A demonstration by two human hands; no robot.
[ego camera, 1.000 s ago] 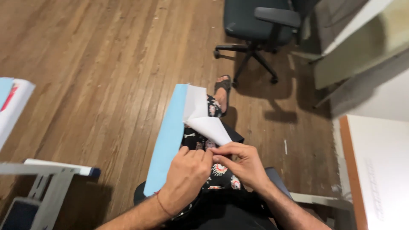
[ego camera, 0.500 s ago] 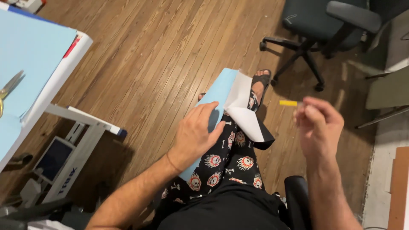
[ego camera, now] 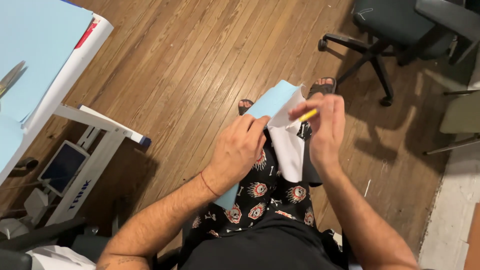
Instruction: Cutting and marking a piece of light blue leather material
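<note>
A light blue fabric strip [ego camera: 272, 102] lies along my lap, with a white piece [ego camera: 290, 145] folded against its right side. My left hand [ego camera: 239, 150] rests flat on the blue fabric and pins it to my thigh. My right hand [ego camera: 322, 125] is closed on a small yellow pin-like object [ego camera: 308, 115], whose tip sits at the upper edge of the white piece. My legs wear black patterned trousers [ego camera: 252, 200], and my sandalled feet show just beyond the fabric.
A white sewing table [ego camera: 75, 75] with light blue cloth and scissors [ego camera: 11, 78] on it stands at the left. A grey pedal unit [ego camera: 62, 166] sits under it. A dark office chair [ego camera: 395, 30] stands at the upper right on the wooden floor.
My right hand, which had lifted away to the right with the yellow object, has come back to the fabric's edge. My left hand has stayed on the blue strip. The view has shifted left.
</note>
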